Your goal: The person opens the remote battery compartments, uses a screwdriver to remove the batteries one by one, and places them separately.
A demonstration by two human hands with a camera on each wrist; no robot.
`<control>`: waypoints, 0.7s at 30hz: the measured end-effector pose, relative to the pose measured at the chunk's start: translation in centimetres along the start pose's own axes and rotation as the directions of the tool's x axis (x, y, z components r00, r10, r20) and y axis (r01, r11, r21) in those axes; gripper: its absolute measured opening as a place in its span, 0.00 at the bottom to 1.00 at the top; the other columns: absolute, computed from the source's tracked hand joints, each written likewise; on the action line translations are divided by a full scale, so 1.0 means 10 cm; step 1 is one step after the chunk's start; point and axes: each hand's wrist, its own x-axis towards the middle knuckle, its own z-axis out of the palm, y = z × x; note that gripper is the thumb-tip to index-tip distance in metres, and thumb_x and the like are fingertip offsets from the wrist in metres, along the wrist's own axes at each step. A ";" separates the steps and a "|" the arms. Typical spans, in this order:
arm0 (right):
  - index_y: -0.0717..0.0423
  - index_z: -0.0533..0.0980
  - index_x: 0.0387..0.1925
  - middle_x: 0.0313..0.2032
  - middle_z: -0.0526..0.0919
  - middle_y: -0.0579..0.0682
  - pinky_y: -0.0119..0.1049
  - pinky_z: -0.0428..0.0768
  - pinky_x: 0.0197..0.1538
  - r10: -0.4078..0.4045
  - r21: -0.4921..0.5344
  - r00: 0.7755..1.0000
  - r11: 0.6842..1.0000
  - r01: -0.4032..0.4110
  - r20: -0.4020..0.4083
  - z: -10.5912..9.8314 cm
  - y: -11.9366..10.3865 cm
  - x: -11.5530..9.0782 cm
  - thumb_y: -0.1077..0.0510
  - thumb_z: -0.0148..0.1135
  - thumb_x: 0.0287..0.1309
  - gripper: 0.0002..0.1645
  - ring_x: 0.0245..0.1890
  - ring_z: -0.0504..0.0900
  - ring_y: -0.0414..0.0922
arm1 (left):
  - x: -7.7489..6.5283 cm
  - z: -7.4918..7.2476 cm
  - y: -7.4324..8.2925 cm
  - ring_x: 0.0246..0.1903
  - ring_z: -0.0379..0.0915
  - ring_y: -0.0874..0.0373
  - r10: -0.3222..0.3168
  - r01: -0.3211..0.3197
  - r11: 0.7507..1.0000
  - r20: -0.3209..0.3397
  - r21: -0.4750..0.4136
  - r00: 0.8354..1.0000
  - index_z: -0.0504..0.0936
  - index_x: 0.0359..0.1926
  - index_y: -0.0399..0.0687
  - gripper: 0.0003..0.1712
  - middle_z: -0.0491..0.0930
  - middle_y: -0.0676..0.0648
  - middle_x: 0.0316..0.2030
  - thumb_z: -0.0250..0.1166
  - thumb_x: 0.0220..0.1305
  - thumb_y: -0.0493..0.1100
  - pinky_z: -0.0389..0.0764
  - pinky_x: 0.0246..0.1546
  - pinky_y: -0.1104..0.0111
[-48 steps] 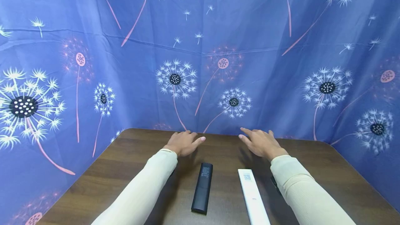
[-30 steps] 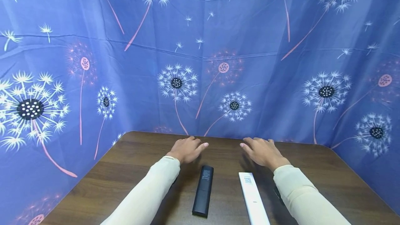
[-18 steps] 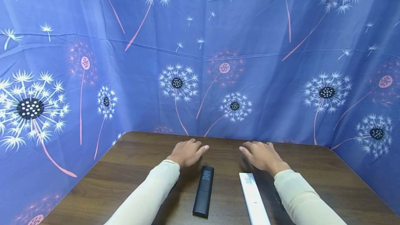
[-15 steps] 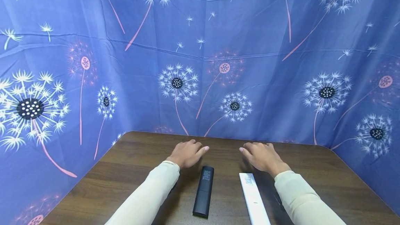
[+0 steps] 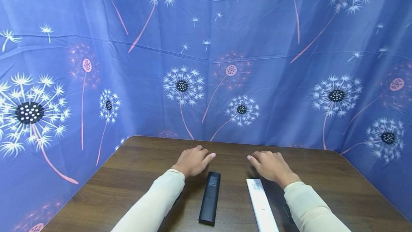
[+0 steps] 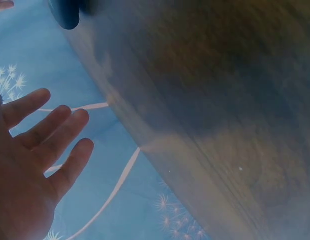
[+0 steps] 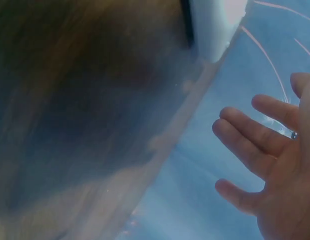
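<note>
Hands [image 5: 193, 161] [image 5: 271, 166] drew back; black bar [image 5: 210, 199] and white bar [image 5: 262, 205] bear apparent print.

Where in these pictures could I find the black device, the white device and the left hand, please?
Black device [image 5: 210, 199]: head view, middle of its upper face.
White device [image 5: 261, 205]: head view, its visible upper face.
Left hand [image 5: 192, 162]: head view, back of the hand.

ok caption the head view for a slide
Left hand and right hand above a table, beyond a black remote and white remote
</note>
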 end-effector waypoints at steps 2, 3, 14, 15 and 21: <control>0.58 0.82 0.50 0.43 0.87 0.53 0.60 0.76 0.48 0.003 0.012 1.000 1.000 -0.003 -0.006 -0.01 0.01 0.00 0.39 0.46 0.76 0.29 0.47 0.84 0.56 | 0.00 0.01 0.01 0.51 0.78 0.53 0.005 -0.005 1.000 -0.010 0.001 1.000 0.84 0.56 0.50 0.36 0.81 0.47 0.51 0.38 0.78 0.67 0.78 0.49 0.54; 0.58 0.82 0.50 0.43 0.87 0.52 0.58 0.77 0.46 0.005 0.017 1.000 1.000 -0.005 -0.010 -0.01 0.01 0.00 0.39 0.46 0.76 0.29 0.46 0.85 0.56 | 0.00 0.01 0.02 0.51 0.78 0.53 0.007 -0.007 1.000 -0.013 -0.001 1.000 0.84 0.55 0.50 0.36 0.81 0.47 0.51 0.37 0.78 0.67 0.78 0.49 0.54; 0.57 0.83 0.49 0.42 0.87 0.51 0.53 0.80 0.43 0.007 0.037 1.000 0.999 -0.007 -0.009 -0.06 -0.06 -0.07 0.40 0.48 0.76 0.28 0.43 0.86 0.54 | -0.06 0.06 0.15 0.46 0.79 0.54 0.054 -0.056 0.998 -0.052 -0.024 0.997 0.86 0.51 0.51 0.35 0.82 0.49 0.46 0.38 0.78 0.66 0.79 0.44 0.56; 0.57 0.83 0.50 0.42 0.87 0.51 0.53 0.80 0.43 0.006 0.037 1.000 0.999 -0.006 -0.008 -0.07 -0.07 -0.08 0.40 0.48 0.76 0.28 0.43 0.86 0.53 | -0.07 0.07 0.16 0.46 0.79 0.55 0.059 -0.061 0.998 -0.051 -0.028 0.997 0.86 0.51 0.51 0.35 0.82 0.49 0.46 0.38 0.78 0.66 0.79 0.44 0.56; 0.56 0.83 0.49 0.42 0.87 0.50 0.53 0.80 0.44 0.004 0.036 1.000 0.999 -0.005 0.013 -0.08 -0.11 -0.15 0.39 0.47 0.76 0.28 0.43 0.86 0.52 | -0.11 0.07 0.24 0.49 0.79 0.54 0.063 -0.065 0.997 -0.039 -0.040 0.997 0.85 0.54 0.51 0.35 0.82 0.48 0.49 0.39 0.78 0.66 0.78 0.47 0.56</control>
